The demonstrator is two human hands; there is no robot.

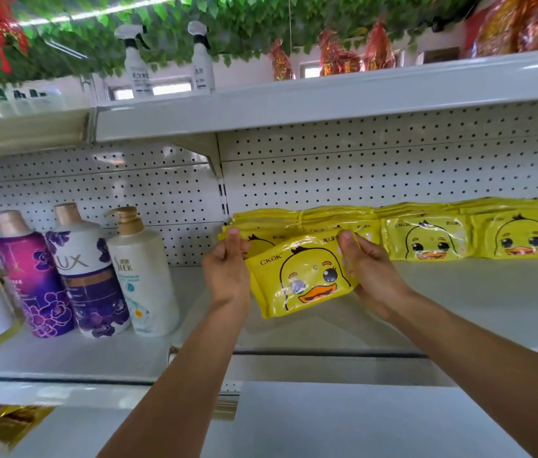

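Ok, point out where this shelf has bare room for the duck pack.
Bare: the front strip of the shelf, before the row of duck packs and right of the held duck pack; also the gap between the white pump bottle and that pack. Crowded: the bottles at left, the back wall.

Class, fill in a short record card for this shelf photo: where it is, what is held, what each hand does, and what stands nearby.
place: shop shelf, pegboard back
held item: yellow duck pack, tilted, above the shelf
left hand: grips the pack's left edge
right hand: grips its right edge
behind: row of matching packs
to the left: Lux bottle, pump bottle
upper shelf: two spray bottles
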